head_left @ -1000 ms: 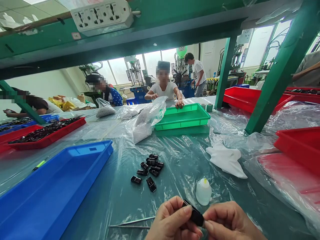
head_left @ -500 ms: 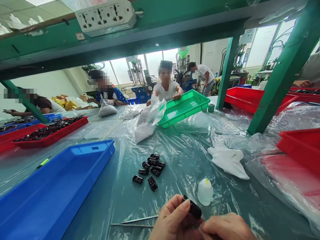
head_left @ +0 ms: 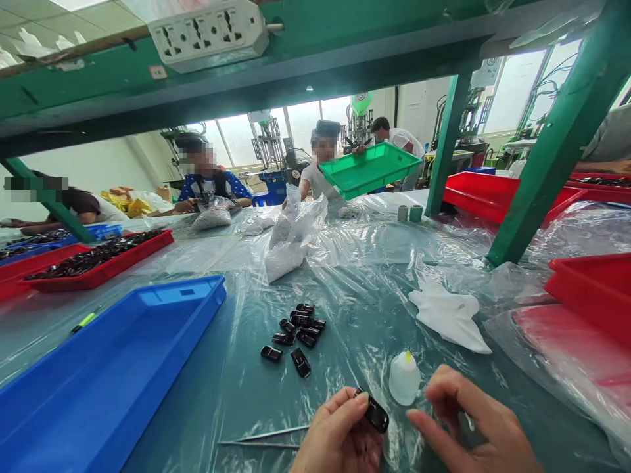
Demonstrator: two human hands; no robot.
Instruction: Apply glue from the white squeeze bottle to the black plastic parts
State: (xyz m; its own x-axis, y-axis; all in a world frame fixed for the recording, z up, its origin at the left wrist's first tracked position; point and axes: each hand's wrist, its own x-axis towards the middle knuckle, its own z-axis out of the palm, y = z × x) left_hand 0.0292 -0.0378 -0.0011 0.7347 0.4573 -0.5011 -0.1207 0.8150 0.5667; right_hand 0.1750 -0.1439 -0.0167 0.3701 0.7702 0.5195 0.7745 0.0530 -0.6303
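My left hand point(head_left: 340, 437) pinches a small glossy black plastic part point(head_left: 376, 415) between thumb and fingers, low at the centre. My right hand point(head_left: 478, 420) is apart from it, fingers spread, holding nothing. It is nearest a small white squeeze bottle with a yellow tip point(head_left: 405, 378). A loose group of similar black parts point(head_left: 296, 335) lies on the plastic sheet point(head_left: 355, 276) ahead of my hands. Long metal tweezers point(head_left: 261, 438) lie just left of my left hand.
A large blue tray point(head_left: 123, 348) is at my left, with a red tray of black parts point(head_left: 98, 263) beyond it. A white cloth point(head_left: 448, 315) and red trays point(head_left: 591, 289) are at my right. Across the table, a co-worker holds up a green tray point(head_left: 369, 169).
My right hand has let go of the black part and moved right, its fingers opening. The co-worker has lifted the green tray higher.
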